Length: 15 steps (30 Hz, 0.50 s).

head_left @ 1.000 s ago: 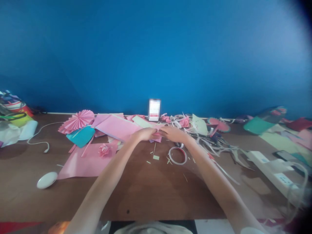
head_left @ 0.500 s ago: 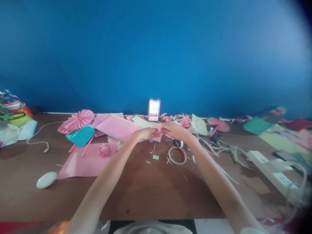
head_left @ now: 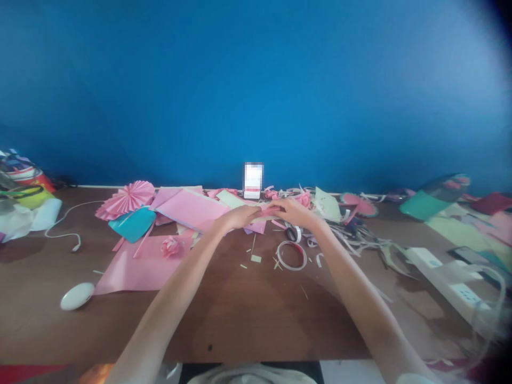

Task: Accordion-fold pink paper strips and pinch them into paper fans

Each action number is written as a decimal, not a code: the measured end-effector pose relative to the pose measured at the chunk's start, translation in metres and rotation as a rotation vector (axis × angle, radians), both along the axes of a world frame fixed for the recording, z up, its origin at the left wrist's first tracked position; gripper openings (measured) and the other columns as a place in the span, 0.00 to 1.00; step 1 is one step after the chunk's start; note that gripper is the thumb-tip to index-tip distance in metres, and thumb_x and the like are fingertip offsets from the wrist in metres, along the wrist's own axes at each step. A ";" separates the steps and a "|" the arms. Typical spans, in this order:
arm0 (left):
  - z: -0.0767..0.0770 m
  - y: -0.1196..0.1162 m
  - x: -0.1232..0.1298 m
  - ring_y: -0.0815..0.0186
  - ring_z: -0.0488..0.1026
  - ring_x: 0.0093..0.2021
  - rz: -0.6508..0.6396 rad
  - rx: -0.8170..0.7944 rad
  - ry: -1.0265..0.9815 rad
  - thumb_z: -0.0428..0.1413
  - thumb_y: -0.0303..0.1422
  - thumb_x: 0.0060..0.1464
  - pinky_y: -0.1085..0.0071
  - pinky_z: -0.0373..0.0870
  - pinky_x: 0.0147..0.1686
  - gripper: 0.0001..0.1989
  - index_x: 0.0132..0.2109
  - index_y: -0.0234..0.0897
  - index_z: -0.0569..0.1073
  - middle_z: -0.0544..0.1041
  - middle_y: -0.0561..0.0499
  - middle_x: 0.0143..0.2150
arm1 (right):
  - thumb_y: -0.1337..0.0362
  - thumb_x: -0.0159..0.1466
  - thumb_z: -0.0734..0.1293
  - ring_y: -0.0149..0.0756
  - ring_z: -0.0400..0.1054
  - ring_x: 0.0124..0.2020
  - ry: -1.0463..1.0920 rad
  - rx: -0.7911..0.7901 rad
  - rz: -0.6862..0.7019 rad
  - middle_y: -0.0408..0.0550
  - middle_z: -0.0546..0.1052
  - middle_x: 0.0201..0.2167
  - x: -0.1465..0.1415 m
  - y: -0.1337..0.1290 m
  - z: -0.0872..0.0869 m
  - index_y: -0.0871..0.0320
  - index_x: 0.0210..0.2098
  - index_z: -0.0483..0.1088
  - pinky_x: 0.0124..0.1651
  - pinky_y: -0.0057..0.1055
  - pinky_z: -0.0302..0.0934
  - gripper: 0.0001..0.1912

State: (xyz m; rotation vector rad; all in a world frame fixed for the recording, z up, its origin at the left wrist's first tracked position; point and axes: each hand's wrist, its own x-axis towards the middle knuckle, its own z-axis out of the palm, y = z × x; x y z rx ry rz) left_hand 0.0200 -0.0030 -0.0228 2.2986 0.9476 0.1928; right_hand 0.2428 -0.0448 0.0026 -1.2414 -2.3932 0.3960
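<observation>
Both my hands meet over the far middle of the table, fingers closed on a small piece of pink paper (head_left: 269, 212). My left hand (head_left: 241, 216) pinches it from the left, thumb and fingers pressed together. From the right, my right hand (head_left: 294, 212) grips it with bent fingers. The paper's exact shape is mostly hidden by the fingers. Behind the hands a phone (head_left: 253, 180) stands upright against the blue wall. Just left of my left hand lie large pink paper sheets (head_left: 192, 208). A roll of tape (head_left: 292, 255) lies flat below my right hand.
At left are a pleated pink paper fan (head_left: 132, 197), a teal paper piece (head_left: 134, 223), a pink paper flower (head_left: 170, 246) and a white computer mouse (head_left: 77, 296). Paper strips (head_left: 356, 240) tangle at right, beside a white power strip (head_left: 444, 280) with cables. Small scraps (head_left: 256, 258) are scattered mid-table.
My right hand has shifted slightly to the right, and its fingers are more bent. My left hand has moved a little to the right. The pink paper stays between them.
</observation>
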 end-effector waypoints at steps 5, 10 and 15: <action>0.000 -0.002 0.000 0.54 0.71 0.52 0.026 -0.023 -0.033 0.41 0.51 0.64 0.67 0.64 0.47 0.29 0.58 0.37 0.68 0.72 0.41 0.58 | 0.63 0.69 0.58 0.35 0.70 0.36 0.058 -0.012 -0.009 0.48 0.79 0.38 0.004 0.003 -0.002 0.57 0.42 0.75 0.40 0.30 0.59 0.13; -0.004 -0.005 0.007 0.55 0.70 0.54 -0.024 -0.009 -0.184 0.40 0.53 0.63 0.66 0.64 0.51 0.29 0.57 0.39 0.68 0.72 0.43 0.58 | 0.63 0.69 0.58 0.35 0.69 0.34 0.037 0.037 -0.004 0.48 0.79 0.35 -0.002 0.006 -0.007 0.57 0.40 0.75 0.38 0.30 0.57 0.14; -0.010 -0.001 0.011 0.57 0.72 0.50 -0.037 0.090 -0.211 0.39 0.49 0.66 0.64 0.65 0.50 0.26 0.53 0.36 0.70 0.75 0.42 0.53 | 0.64 0.69 0.57 0.35 0.68 0.33 0.025 0.063 -0.002 0.48 0.78 0.34 -0.003 0.010 -0.013 0.57 0.39 0.74 0.37 0.29 0.56 0.14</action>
